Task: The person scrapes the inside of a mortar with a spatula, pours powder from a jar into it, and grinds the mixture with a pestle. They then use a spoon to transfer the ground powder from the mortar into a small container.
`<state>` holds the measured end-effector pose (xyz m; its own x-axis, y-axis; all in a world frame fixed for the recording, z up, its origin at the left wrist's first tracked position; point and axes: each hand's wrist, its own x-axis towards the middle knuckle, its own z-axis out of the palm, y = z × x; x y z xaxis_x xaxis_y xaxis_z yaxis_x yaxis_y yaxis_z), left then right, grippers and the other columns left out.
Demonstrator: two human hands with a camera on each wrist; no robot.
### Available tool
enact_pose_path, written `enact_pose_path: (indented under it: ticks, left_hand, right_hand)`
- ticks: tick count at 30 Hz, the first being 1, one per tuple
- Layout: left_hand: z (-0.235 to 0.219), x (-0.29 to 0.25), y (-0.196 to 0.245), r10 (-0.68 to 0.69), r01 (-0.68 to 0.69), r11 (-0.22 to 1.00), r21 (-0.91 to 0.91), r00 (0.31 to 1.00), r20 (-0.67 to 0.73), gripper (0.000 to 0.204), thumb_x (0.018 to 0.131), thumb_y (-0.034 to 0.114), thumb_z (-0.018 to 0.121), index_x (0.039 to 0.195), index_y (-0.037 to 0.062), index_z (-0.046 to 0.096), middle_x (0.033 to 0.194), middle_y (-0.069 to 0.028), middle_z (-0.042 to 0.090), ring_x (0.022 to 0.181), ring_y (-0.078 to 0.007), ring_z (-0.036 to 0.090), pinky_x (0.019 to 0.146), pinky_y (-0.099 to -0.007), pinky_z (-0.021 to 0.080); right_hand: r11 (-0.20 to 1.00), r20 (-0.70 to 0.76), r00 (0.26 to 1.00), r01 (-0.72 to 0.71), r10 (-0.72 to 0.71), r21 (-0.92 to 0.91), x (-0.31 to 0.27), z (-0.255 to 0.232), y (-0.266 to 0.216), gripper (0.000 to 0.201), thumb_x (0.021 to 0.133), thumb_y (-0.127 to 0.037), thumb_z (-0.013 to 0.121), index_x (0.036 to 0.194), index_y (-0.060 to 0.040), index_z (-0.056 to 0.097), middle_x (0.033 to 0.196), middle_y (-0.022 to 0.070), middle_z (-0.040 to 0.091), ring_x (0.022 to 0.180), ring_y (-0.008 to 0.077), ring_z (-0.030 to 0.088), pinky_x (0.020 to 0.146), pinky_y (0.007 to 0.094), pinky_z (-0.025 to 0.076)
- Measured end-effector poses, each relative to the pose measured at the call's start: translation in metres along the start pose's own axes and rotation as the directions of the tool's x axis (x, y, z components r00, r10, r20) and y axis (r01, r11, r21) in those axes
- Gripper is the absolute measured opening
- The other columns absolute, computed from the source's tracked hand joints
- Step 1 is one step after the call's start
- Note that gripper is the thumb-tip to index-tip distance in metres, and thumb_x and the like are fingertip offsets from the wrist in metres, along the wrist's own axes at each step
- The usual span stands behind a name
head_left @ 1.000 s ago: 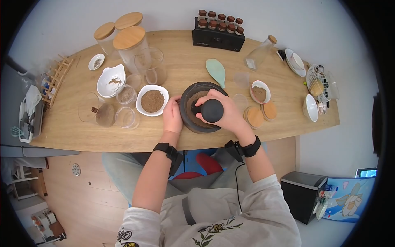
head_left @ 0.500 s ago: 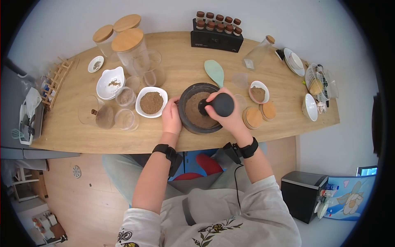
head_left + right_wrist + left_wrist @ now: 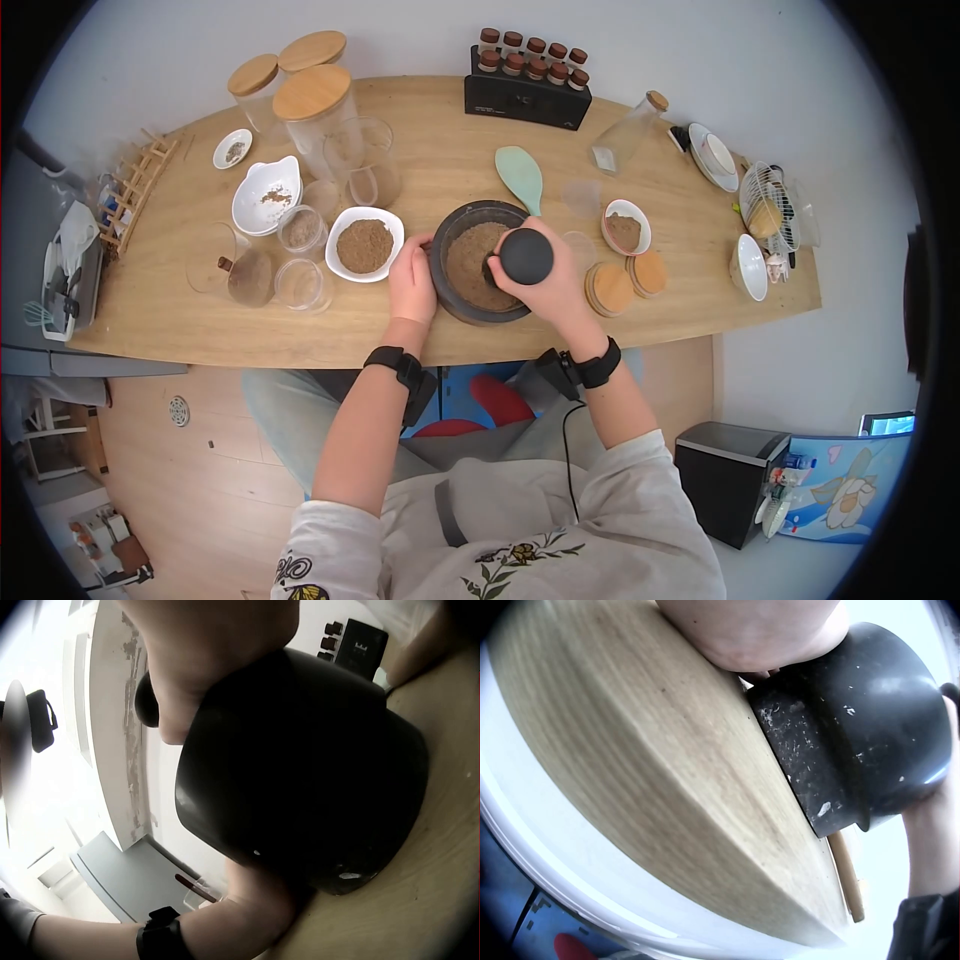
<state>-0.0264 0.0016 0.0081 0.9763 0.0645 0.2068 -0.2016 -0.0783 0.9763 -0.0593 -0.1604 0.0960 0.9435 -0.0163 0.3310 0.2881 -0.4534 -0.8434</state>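
In the head view, a dark mortar (image 3: 443, 285) with brown powder (image 3: 468, 250) inside stands near the table's front edge. The left hand (image 3: 412, 285) rests along its left outer wall, fingers extended. Over its right side, the right hand (image 3: 558, 288) grips the black pestle (image 3: 527, 257), whose round top tilts rightward; its lower end is partly hidden. Left of the left hand is a white bowl of brown powder (image 3: 364, 246). The left wrist view shows the mortar's scuffed side (image 3: 877, 727); in the right wrist view the mortar (image 3: 300, 772) stands below the right hand (image 3: 217, 645).
Glass containers, lidded jars (image 3: 312, 95) and small dishes stand at left. A green spoon-shaped utensil (image 3: 519, 175) lies behind the mortar, with a spice rack (image 3: 527, 100) farther back. Wooden-lidded jars (image 3: 609, 288), a powder bowl (image 3: 626, 228) and a bottle (image 3: 625, 138) are at right.
The pestle's top swung right, then came back slightly left, the right hand moving with it. The left hand has stayed against the mortar. The head view has shifted slightly.
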Motion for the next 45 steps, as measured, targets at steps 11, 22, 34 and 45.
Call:
enact_pose_path:
  ticks: [11,22,34,45]
  left_hand:
    - [-0.002,0.000,0.008,-0.017,0.017,1.000,-0.008,1.000,0.018,0.028,0.086,0.008,0.031,0.095,-0.0048,0.054,0.089,-0.0159,0.060,0.085,-0.0244,0.057,0.078,-0.0310,0.043]
    - [-0.002,-0.001,0.012,-0.014,0.014,1.000,-0.009,1.000,0.025,0.028,0.086,0.008,0.030,0.095,-0.0051,0.053,0.089,-0.0161,0.060,0.084,-0.0240,0.058,0.078,-0.0309,0.044]
    - [-0.001,-0.001,0.009,-0.016,0.016,1.000,-0.003,1.000,0.020,0.028,0.087,0.009,0.030,0.096,-0.0052,0.053,0.089,-0.0163,0.059,0.084,-0.0239,0.058,0.078,-0.0309,0.044]
    - [-0.002,0.000,0.013,-0.029,0.030,0.999,-0.020,0.999,0.034,0.028,0.087,0.008,0.030,0.097,-0.0055,0.052,0.090,-0.0160,0.059,0.085,-0.0230,0.058,0.079,-0.0308,0.045]
  right_hand:
    - [0.997,-0.064,0.997,0.048,-0.044,0.064,0.001,0.003,0.004,0.027,0.063,-0.010,0.073,0.079,-0.0032,0.053,0.076,0.0059,0.052,0.068,0.0172,0.052,0.063,0.0284,0.042]
    - [0.983,-0.100,0.978,0.179,-0.181,-0.023,-0.002,0.003,0.001,0.029,0.062,-0.013,0.075,0.080,-0.0029,0.055,0.076,0.0079,0.050,0.068,0.0224,0.053,0.060,0.0300,0.043]
    - [0.997,-0.094,0.995,0.032,-0.025,0.068,0.001,0.005,-0.002,0.031,0.064,-0.015,0.075,0.082,-0.0021,0.053,0.076,0.0073,0.054,0.071,0.0201,0.054,0.064,0.0288,0.044]
    - [1.000,-0.057,0.998,0.001,0.000,0.012,0.003,0.005,-0.007,0.029,0.063,-0.012,0.075,0.083,-0.0041,0.055,0.083,0.0047,0.058,0.075,0.0173,0.055,0.068,0.0278,0.044]
